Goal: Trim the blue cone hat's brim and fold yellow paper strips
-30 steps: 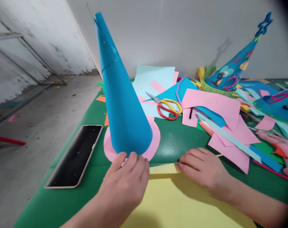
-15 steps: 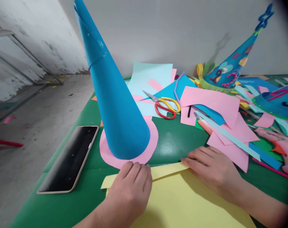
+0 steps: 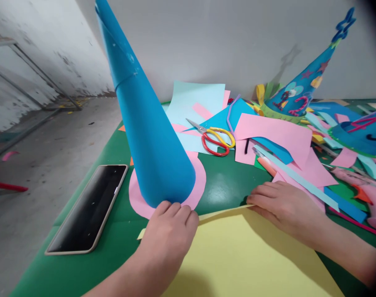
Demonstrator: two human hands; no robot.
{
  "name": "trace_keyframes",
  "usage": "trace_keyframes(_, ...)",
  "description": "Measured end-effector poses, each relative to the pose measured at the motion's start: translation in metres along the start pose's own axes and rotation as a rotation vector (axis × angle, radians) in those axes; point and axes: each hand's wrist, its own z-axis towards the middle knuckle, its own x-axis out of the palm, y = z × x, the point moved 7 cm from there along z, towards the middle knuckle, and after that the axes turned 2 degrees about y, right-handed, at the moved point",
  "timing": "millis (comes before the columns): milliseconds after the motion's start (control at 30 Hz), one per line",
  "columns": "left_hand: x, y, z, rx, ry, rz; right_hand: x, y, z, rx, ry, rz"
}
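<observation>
A large yellow sheet (image 3: 231,251) lies at the near edge of the view, its far edge folded into a narrow strip. My left hand (image 3: 172,231) is closed on the left part of that folded edge, its fingertips hidden. The right part of the same edge is pinched by my right hand (image 3: 277,206). Just beyond my left hand a tall blue paper cone (image 3: 157,144) stands on a pink paper disc (image 3: 200,181). Scissors (image 3: 218,140) with red and yellow handles rest behind, on paper pieces.
A phone (image 3: 88,210) lies on the green table (image 3: 113,272) at the left. Pink paper (image 3: 277,132) and other scraps cover the right side, with a decorated blue hat (image 3: 302,90) at the back and another blue piece (image 3: 367,136) at the far right.
Both hands have moved slightly away from me along with the sheet's far edge. The folded strip shows narrower than before. My right hand has also shifted a little to the right.
</observation>
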Motion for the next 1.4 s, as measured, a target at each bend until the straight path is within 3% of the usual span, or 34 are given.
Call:
trace_keyframes(67,-0.003,0.005,-0.001,-0.037,-0.010,-0.052,0.003,-0.001,0.000,0.006,0.035,0.028)
trace_keyframes(133,-0.015,0.011,-0.007,-0.075,-0.107,-0.128,0.006,-0.001,-0.002,-0.001,0.071,0.053)
trace_keyframes(200,-0.035,0.024,-0.018,-0.172,-0.300,-0.150,0.006,0.001,-0.003,-0.043,0.069,0.063)
trace_keyframes(267,-0.056,0.043,-0.033,-0.369,-0.524,-0.070,0.005,0.005,-0.005,-0.092,0.036,0.065)
trace_keyframes(333,-0.068,0.063,-0.045,-0.582,-0.660,-0.047,0.005,0.007,-0.006,-0.115,0.003,0.075)
trace_keyframes(400,-0.067,0.085,-0.042,-0.711,-0.672,-0.204,0.005,0.008,-0.006,-0.111,-0.013,0.097)
trace_keyframes(533,-0.046,0.117,-0.014,-0.851,-0.537,-0.593,0.008,0.011,-0.006,-0.099,-0.006,0.115)
trace_keyframes(667,-0.041,0.122,0.004,-0.833,-0.487,-0.714,0.009,0.013,-0.006,-0.114,-0.002,0.102)
trace_keyframes(833,-0.053,0.102,-0.005,-0.749,-0.460,-0.641,0.009,0.011,-0.006,-0.111,-0.015,0.119)
trace_keyframes(967,-0.067,0.083,-0.013,-0.644,-0.502,-0.554,0.011,0.010,-0.006,-0.108,-0.008,0.160)
trace_keyframes(1100,-0.090,0.080,-0.002,-0.573,-0.601,-0.340,0.011,0.009,-0.005,-0.117,-0.005,0.157)
trace_keyframes(1233,-0.108,0.103,0.028,-0.520,-0.754,-0.132,0.009,0.009,-0.005,-0.102,-0.003,0.124)
trace_keyframes(1400,-0.078,0.166,0.066,-0.609,-0.784,-0.275,0.005,0.008,-0.002,-0.064,-0.019,0.128)
